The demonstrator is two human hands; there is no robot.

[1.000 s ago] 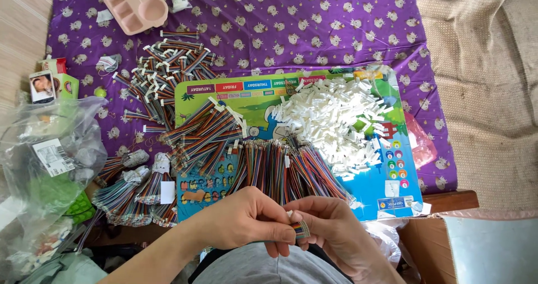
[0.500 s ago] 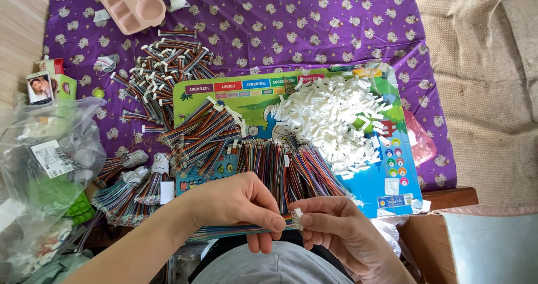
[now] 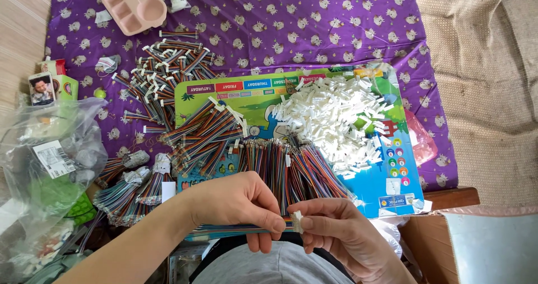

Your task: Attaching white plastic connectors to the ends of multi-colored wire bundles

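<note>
The left hand (image 3: 238,202) pinches a flat rainbow ribbon cable (image 3: 235,228) at 6 o'clock, low in view. The right hand (image 3: 336,231) grips a small white connector (image 3: 297,222) at its tip. Joining looks underway; next likely needs a firm, straight push.

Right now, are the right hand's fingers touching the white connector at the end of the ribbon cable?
Touching. The head view shows the right hand pinching the white connector on the ribbon cable, with no gap at the fingers.
</note>
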